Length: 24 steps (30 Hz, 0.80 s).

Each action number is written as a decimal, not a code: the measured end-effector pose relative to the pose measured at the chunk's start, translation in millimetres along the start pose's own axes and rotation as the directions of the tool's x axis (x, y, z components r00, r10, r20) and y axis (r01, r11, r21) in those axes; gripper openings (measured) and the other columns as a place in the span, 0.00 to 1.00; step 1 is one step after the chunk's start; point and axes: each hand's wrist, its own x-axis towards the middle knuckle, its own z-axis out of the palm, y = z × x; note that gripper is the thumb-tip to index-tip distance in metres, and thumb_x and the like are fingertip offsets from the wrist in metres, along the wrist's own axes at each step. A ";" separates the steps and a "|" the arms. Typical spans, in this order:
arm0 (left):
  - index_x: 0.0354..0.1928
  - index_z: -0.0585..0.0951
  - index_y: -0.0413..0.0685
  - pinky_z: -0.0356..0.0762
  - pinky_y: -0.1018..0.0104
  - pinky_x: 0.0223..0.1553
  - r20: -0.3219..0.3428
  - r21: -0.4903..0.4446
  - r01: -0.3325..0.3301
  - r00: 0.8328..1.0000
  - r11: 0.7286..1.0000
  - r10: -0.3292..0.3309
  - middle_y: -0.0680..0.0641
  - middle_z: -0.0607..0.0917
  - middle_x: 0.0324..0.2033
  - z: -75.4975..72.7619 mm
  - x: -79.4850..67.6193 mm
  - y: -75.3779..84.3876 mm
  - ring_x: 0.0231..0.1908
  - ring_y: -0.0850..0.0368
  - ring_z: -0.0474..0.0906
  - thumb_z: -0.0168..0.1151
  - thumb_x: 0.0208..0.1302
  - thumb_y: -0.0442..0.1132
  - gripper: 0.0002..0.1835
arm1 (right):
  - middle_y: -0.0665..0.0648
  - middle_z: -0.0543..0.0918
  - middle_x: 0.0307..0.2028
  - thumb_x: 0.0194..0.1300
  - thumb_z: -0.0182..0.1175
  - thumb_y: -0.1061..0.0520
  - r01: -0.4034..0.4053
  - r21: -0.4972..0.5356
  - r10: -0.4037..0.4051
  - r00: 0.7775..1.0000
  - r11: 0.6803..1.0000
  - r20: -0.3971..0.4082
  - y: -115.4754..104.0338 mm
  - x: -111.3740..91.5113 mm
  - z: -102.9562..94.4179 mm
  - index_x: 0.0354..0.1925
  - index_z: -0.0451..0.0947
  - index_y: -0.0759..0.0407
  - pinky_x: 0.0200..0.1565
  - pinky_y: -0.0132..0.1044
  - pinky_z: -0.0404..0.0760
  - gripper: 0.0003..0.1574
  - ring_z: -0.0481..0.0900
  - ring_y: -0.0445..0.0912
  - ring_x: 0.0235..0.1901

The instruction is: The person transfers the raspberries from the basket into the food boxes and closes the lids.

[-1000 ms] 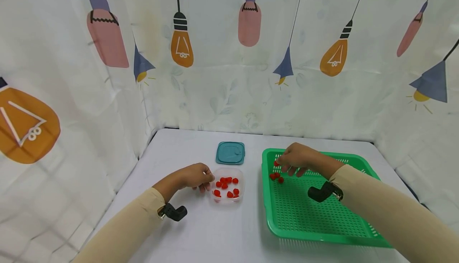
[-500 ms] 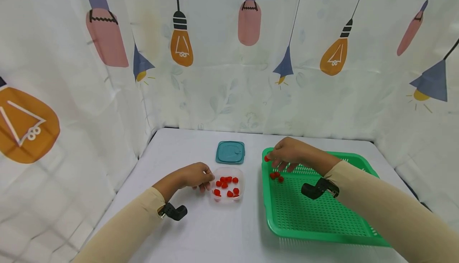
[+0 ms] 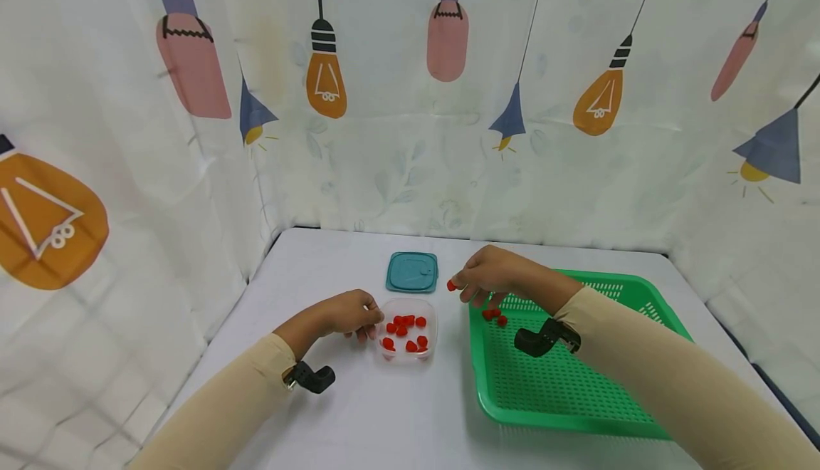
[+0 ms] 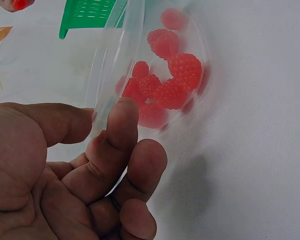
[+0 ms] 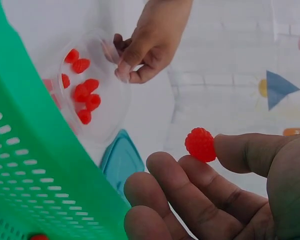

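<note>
My left hand (image 3: 344, 315) pinches the left rim of a clear plastic container (image 3: 405, 306) between thumb and index finger. Several red raspberries (image 4: 171, 94) lie in the container. In the right wrist view, a single raspberry (image 5: 200, 144) is held between the thumb and index fingertip of my right hand (image 3: 496, 274); the other fingers are loosely bent. That hand hovers over the left rim of a green perforated basket (image 3: 557, 392), with the raspberry just outside it. A few more raspberries (image 3: 495, 315) lie in the basket's left part, below the hand.
A teal lid (image 3: 412, 272) lies flat behind the container on the white-covered table (image 3: 333, 413). The basket's raised rim stands to the right of the container. A patterned curtain (image 3: 397, 171) surrounds the table at the back and sides.
My right hand has moved left with the raspberry, from above the basket's inside to past its left rim. The left hand and the container have stayed in place.
</note>
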 end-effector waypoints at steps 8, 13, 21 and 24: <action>0.41 0.81 0.45 0.75 0.62 0.31 0.000 -0.003 -0.004 1.000 1.000 0.004 0.47 0.86 0.28 0.3 0.5 -1.7 0.29 0.53 0.81 0.61 0.75 0.43 0.09 | 0.54 0.89 0.38 0.73 0.63 0.49 -0.010 -0.019 0.010 1.000 1.000 0.009 -12.9 7.7 15.7 0.44 0.89 0.55 0.41 0.46 0.85 0.13 0.87 0.50 0.37; 0.42 0.82 0.44 0.75 0.63 0.31 0.004 0.001 -0.003 1.000 1.000 0.003 0.46 0.86 0.28 -0.7 -0.1 -0.5 0.29 0.53 0.80 0.60 0.75 0.43 0.09 | 0.54 0.89 0.37 0.73 0.64 0.49 -0.025 -0.032 0.026 1.000 0.999 0.014 -17.9 13.4 23.6 0.44 0.88 0.55 0.39 0.45 0.85 0.13 0.87 0.49 0.36; 0.42 0.81 0.44 0.74 0.63 0.31 0.005 0.002 -0.004 1.000 1.000 0.004 0.47 0.86 0.28 -0.5 0.6 -2.6 0.29 0.53 0.80 0.60 0.75 0.43 0.09 | 0.53 0.89 0.36 0.72 0.65 0.48 -0.045 -0.049 0.047 0.998 0.998 0.030 -24.2 19.8 35.2 0.46 0.87 0.56 0.38 0.45 0.85 0.15 0.87 0.49 0.36; 0.42 0.81 0.45 0.75 0.63 0.31 0.004 -0.001 -0.006 1.000 1.000 0.006 0.47 0.86 0.28 -0.4 0.2 -2.8 0.29 0.53 0.81 0.60 0.75 0.43 0.09 | 0.53 0.89 0.36 0.71 0.65 0.48 -0.053 -0.057 0.055 0.998 0.997 0.025 -23.7 20.6 37.7 0.48 0.86 0.58 0.38 0.44 0.85 0.17 0.87 0.48 0.36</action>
